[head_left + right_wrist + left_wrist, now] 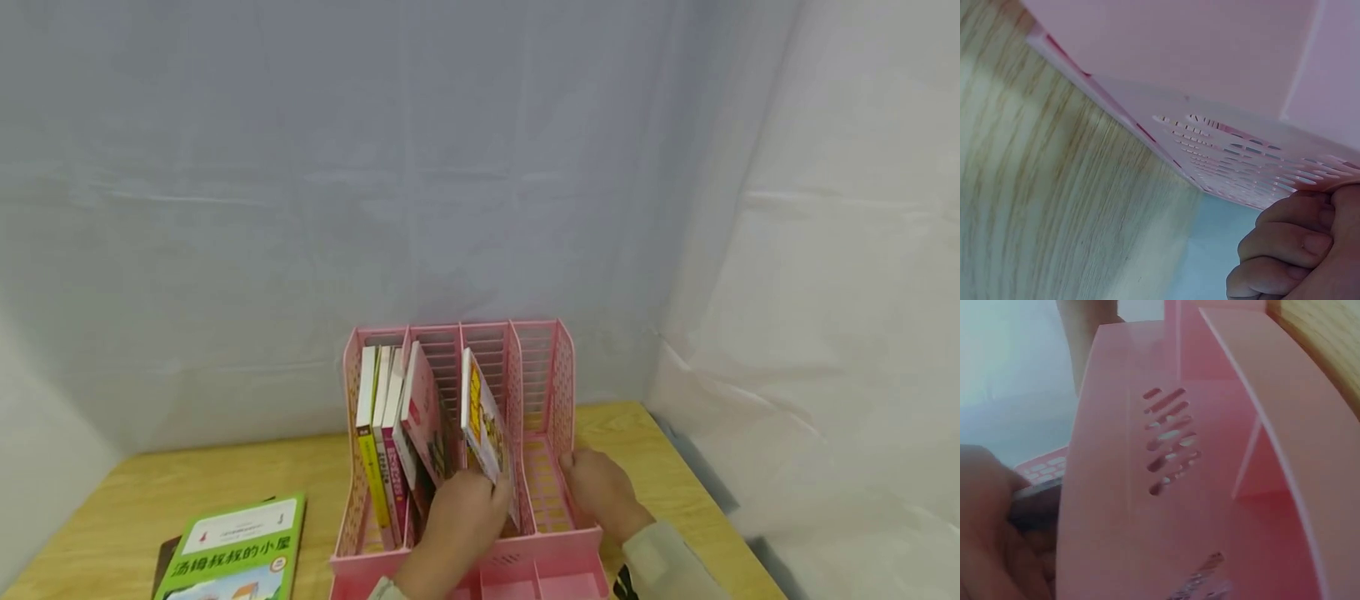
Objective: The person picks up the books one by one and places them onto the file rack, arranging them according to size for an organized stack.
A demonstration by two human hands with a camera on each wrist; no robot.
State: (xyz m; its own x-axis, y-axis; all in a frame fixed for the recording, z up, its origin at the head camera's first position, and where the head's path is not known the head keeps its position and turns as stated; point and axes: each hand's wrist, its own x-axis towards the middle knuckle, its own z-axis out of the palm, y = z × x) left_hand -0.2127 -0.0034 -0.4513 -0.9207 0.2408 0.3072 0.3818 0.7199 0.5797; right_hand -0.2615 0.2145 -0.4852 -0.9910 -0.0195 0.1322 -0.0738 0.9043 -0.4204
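A pink desk organizer (pixel 540 550) with upright dividers stands on the wooden table. My left hand (pixel 461 517) grips the lower front edge of a white-edged book (pixel 487 421), which leans in the third compartment from the left. In the left wrist view, that hand's fingers lie partly hidden behind the pink front panel (pixel 1129 444). My right hand (pixel 600 487) holds the front edge of the organizer's right side wall (pixel 564 392); in the right wrist view its fingers (pixel 1279 247) are curled there. A pink book (pixel 427 412) tilts in the second compartment.
Several books (pixel 378 433) stand at the organizer's left end. A green book (pixel 238 550) lies on the table (pixel 330 467) at the left, over a dark item (pixel 165 560). Pale sheeting (pixel 450 167) rises behind the table and on the right.
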